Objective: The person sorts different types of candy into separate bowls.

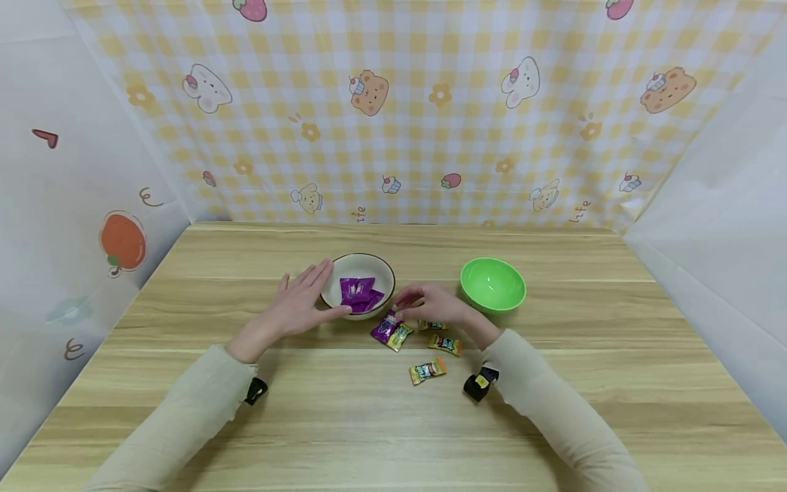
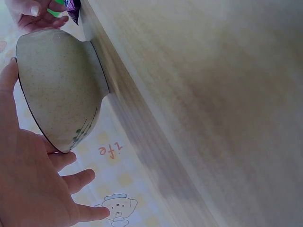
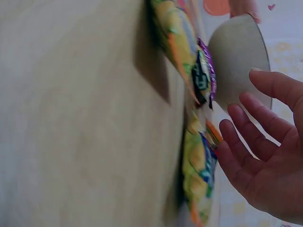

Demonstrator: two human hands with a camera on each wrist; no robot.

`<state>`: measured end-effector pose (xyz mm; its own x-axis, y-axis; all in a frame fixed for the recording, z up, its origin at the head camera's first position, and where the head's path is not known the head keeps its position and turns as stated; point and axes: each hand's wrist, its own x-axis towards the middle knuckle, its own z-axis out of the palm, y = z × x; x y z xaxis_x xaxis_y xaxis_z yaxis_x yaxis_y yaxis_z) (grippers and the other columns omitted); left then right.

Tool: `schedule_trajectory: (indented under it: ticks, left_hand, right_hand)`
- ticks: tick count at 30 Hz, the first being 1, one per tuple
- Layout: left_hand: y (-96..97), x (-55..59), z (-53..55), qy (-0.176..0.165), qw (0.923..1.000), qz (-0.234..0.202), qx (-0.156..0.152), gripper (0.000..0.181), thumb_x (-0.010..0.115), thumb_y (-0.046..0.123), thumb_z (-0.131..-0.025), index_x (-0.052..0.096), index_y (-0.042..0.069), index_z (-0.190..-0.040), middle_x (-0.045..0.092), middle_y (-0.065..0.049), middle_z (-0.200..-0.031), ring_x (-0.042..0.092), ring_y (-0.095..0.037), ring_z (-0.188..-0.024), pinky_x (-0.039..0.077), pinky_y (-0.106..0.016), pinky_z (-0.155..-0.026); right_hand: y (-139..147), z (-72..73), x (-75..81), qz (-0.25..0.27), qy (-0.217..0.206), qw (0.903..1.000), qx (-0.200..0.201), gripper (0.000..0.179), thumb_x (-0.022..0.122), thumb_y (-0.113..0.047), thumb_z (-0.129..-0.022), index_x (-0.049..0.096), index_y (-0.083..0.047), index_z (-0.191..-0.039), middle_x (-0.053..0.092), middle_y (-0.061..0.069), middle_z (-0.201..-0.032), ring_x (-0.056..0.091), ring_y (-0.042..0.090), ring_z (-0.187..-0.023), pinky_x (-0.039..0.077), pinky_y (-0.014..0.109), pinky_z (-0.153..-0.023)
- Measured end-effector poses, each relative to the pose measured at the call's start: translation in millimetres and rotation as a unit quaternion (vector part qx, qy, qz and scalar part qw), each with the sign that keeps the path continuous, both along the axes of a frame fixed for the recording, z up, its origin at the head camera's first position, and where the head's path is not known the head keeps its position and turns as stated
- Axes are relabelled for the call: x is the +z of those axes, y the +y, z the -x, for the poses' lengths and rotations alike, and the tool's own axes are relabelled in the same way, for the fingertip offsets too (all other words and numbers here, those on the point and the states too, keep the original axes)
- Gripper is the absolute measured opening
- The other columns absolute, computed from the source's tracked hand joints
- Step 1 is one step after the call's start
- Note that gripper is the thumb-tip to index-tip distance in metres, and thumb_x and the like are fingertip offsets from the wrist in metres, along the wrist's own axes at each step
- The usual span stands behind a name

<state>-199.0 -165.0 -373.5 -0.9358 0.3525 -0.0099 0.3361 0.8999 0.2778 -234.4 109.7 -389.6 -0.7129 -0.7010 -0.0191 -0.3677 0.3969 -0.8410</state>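
My left hand lies along the left side of a cream bowl with a dark rim. Its thumb reaches the near rim and its straight fingers touch the far left side. Several purple packets lie inside this bowl. Just right of the bowl, my right hand hovers over small wrapped packets, its fingers loosely bent with nothing held between them. Below its fingertips, a purple packet lies against a yellow packet. One yellow-orange packet is partly covered by the right hand.
A bright green bowl stands at the right, behind the right forearm. Two more yellow-orange packets lie on the wooden table: one packet near the right wrist, another packet closer to the front. A checked cloth hangs behind.
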Motion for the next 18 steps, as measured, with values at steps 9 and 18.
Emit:
schedule_trajectory:
  ticks: [9, 18]
  left_hand:
    - [0.4, -0.5, -0.3, -0.002, 1.0, -0.001, 0.001, 0.1, 0.036, 0.074, -0.074, 0.008, 0.006, -0.142, 0.009, -0.01, -0.146, 0.009, -0.031, -0.13, -0.001, -0.057, -0.098]
    - [0.3, -0.1, -0.5, -0.006, 1.0, -0.005, 0.001, 0.1, 0.037, 0.074, -0.073, 0.008, 0.006, -0.142, 0.009, -0.011, -0.146, 0.008, -0.031, -0.13, -0.002, -0.057, -0.097]
  right_hand:
    - [-10, -2.2, -5.2, -0.017, 0.034, 0.9987, 0.034, 0.026, 0.066, -0.008, -0.078, 0.062, 0.001, -0.102, 0.059, 0.007, -0.1, 0.054, 0.018, -0.094, 0.043, 0.026, -0.082]
    - [-13, -7.8, -4.3, -0.098, 0.108, 0.9876, 0.057, 0.033, 0.068, -0.018, -0.077, 0.063, -0.008, -0.108, 0.055, 0.003, -0.103, 0.049, 0.016, -0.094, 0.038, 0.032, -0.084]
